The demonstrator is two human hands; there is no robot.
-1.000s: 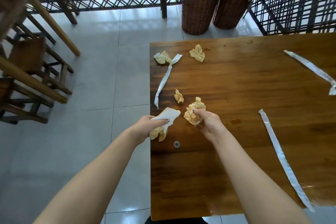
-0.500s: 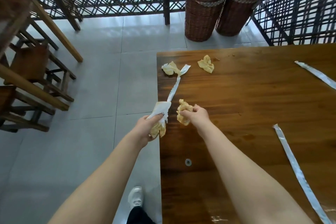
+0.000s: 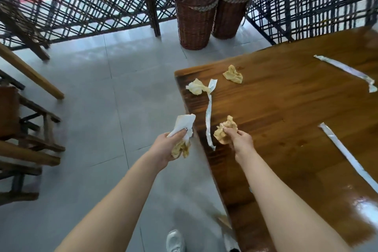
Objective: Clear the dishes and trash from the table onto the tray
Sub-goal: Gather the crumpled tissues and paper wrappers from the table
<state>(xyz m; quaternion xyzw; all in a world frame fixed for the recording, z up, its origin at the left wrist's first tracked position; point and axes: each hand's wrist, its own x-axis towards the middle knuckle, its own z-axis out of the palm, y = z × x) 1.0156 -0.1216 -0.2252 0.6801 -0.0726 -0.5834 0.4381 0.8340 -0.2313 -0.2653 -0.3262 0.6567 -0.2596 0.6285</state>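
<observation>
Glossy varnished wood table (image 3: 286, 108), crumpled paper napkins (image 3: 233, 76), woven wicker baskets (image 3: 194, 18).

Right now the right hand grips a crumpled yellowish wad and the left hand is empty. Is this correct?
No: the head view shows the left hand gripping a white napkin and yellowish scraps. The right hand does grip the crumpled wad.

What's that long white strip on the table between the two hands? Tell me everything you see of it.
The white strip looks like thin paper, long, narrow and flat, slightly bent. It lies on the wooden table near its left edge. Its wider far end meets a crumpled yellowish napkin; its near end curls beside the crumpled wad that the right hand grips. The left hand, gripping white paper, is clear of it.
</observation>
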